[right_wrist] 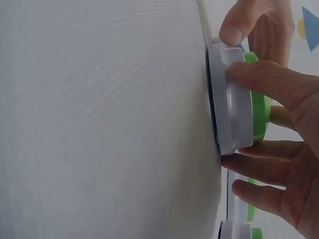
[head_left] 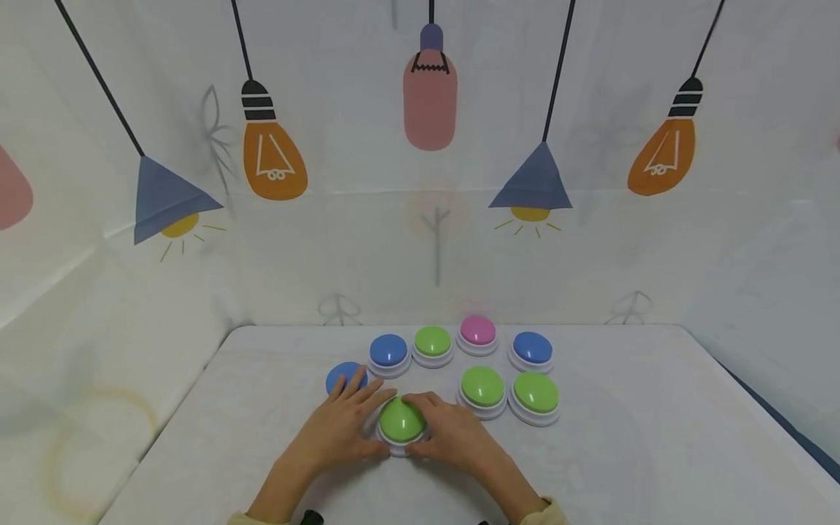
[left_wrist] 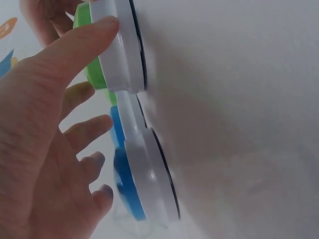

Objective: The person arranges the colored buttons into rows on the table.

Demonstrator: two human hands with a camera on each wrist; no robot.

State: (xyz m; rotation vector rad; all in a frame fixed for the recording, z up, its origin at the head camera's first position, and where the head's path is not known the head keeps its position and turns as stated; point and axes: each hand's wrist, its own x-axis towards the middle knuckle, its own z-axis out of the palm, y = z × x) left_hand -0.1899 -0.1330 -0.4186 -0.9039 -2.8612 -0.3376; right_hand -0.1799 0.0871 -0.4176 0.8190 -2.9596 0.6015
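Note:
At the front of the group, a green dome push button (head_left: pixel 402 423) with a white round base sits between both hands on the white table. My left hand (head_left: pixel 331 432) grips its left side, the thumb on the base and the other fingers spread toward the back. From the right, my right hand (head_left: pixel 459 434) holds the same button, thumb at the near side of the base (right_wrist: pixel 234 109) and fingers around the far side. Partly hidden behind the left fingers is a blue push button (head_left: pixel 337 373); it also shows below the left hand (left_wrist: pixel 45 114) in the left wrist view.
Behind the hands stand another blue button (head_left: pixel 389 350), a green one (head_left: pixel 433 340), a pink one (head_left: pixel 477 330) and a blue one (head_left: pixel 532 348). Two more green buttons (head_left: pixel 482 386) are close to the right hand. A lamp-printed cloth (head_left: pixel 354 248) hangs behind the table.

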